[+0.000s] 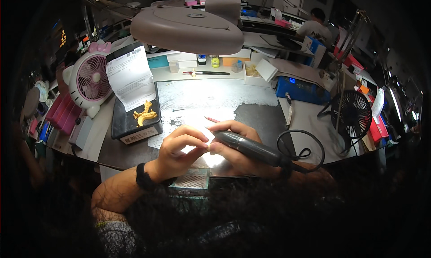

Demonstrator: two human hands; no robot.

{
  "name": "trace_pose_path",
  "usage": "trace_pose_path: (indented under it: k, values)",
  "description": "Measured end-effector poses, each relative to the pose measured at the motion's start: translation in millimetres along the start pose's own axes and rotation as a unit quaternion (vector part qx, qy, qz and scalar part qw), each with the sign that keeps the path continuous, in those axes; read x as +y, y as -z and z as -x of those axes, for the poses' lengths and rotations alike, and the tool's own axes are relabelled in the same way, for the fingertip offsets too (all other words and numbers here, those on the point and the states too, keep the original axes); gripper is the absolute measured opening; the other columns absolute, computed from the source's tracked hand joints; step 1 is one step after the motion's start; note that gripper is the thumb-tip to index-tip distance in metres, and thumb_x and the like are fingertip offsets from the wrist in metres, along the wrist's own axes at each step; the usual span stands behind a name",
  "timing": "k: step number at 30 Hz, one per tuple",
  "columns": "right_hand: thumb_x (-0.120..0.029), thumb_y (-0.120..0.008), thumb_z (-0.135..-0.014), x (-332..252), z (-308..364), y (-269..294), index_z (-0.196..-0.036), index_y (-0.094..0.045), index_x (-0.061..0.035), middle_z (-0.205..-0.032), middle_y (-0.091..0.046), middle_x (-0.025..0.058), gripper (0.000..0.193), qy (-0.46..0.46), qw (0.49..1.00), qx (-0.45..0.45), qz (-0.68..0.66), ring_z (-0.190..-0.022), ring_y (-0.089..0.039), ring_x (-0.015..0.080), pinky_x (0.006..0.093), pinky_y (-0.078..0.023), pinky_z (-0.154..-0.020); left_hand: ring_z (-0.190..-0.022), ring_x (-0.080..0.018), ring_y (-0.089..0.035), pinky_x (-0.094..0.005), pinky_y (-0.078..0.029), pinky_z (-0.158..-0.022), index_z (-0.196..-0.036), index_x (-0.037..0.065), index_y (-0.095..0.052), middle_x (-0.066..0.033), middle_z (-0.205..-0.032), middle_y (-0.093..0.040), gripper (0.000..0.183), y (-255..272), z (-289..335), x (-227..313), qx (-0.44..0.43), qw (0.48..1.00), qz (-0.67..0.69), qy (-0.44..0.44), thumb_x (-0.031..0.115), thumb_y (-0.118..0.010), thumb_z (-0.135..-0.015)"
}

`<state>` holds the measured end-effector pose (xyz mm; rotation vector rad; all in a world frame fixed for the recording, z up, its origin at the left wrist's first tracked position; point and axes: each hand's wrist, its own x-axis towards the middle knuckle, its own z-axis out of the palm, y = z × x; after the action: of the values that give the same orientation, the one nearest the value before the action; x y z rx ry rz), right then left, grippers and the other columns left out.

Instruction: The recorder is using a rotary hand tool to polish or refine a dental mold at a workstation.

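My right hand [234, 158] is wrapped round a dark grey grinding handpiece [251, 150], whose cord trails off to the right. My left hand [175, 146] pinches with thumb and fingertips, which meet the fingertips of my right hand under bright light. Whatever sits between the left fingertips is too small and glare-lit to name. The handpiece's working end is hidden among the fingers. A thin reddish stick [211, 119] shows just beyond my right fingers. Left of the hands, a black tray [116, 123] holds yellow dental-model pieces [145, 115] and a propped paper slip [130, 76].
A wide lamp head [186, 31] hangs over the far part of the bench. A pink-and-white fan [93, 78] stands at left, a black fan [351, 114] at right. The blue control unit [303, 91] sits back right. Behind it, another person [316, 26] sits farther off.
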<state>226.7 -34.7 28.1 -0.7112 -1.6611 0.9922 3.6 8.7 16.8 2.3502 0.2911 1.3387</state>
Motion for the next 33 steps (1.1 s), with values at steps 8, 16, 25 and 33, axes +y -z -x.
trace_pose_path:
  k: [8, 16, 25, 33]
  values:
    - [-0.005, -0.070, -0.091, -1.0, 0.2, 0.0, -0.123, -0.062, 0.0020, -0.080, -0.075, 0.0075, 0.033, 0.022, 0.999, -0.016, 0.025, -0.082, -0.072, 0.0117, 0.0430, -0.036, -0.123, -0.093, -0.0224, -0.070, -0.0326, -0.056, -0.078, -0.100, 0.006, -0.070, -0.0093, -0.102, -0.070, 0.025, -0.7, -2.6, 1.9, 0.002, 1.000, 0.006, 0.004, -0.007, -0.082, -0.082]
    - [-0.005, -0.070, -0.092, 0.5, -1.1, -2.2, -0.123, -0.062, 0.0013, -0.079, -0.076, 0.0076, 0.033, -0.009, 1.000, -0.006, -0.010, -0.084, -0.074, 0.0120, 0.0430, -0.034, -0.123, -0.093, -0.0220, -0.070, -0.0324, -0.056, -0.078, -0.102, 0.007, -0.072, -0.0088, -0.102, -0.070, 0.027, -1.6, -0.7, 0.9, 0.008, 1.000, 0.016, 0.008, -0.007, -0.083, -0.082]
    - [-0.005, -0.070, -0.092, -2.4, 0.0, -2.3, -0.122, -0.062, 0.0019, -0.079, -0.076, 0.0077, 0.032, -0.015, 1.000, -0.006, -0.011, -0.084, -0.073, 0.0114, 0.0416, -0.035, -0.123, -0.098, -0.0231, -0.071, -0.0339, -0.058, -0.084, -0.099, 0.007, -0.072, -0.0087, -0.106, -0.070, 0.019, 0.0, 0.7, 0.8, -0.007, 1.000, 0.016, 0.020, -0.005, -0.080, -0.086]
    - [-0.004, -0.070, -0.091, -2.2, -0.1, -1.5, -0.122, -0.062, 0.0016, -0.078, -0.075, 0.0075, 0.032, -0.013, 1.000, -0.005, -0.002, -0.081, -0.073, 0.0109, 0.0420, -0.035, -0.123, -0.098, -0.0235, -0.071, -0.0341, -0.058, -0.083, -0.098, 0.007, -0.071, -0.0087, -0.105, -0.070, 0.019, -1.2, 1.0, 0.7, -0.004, 1.000, 0.020, 0.022, -0.005, -0.080, -0.086]
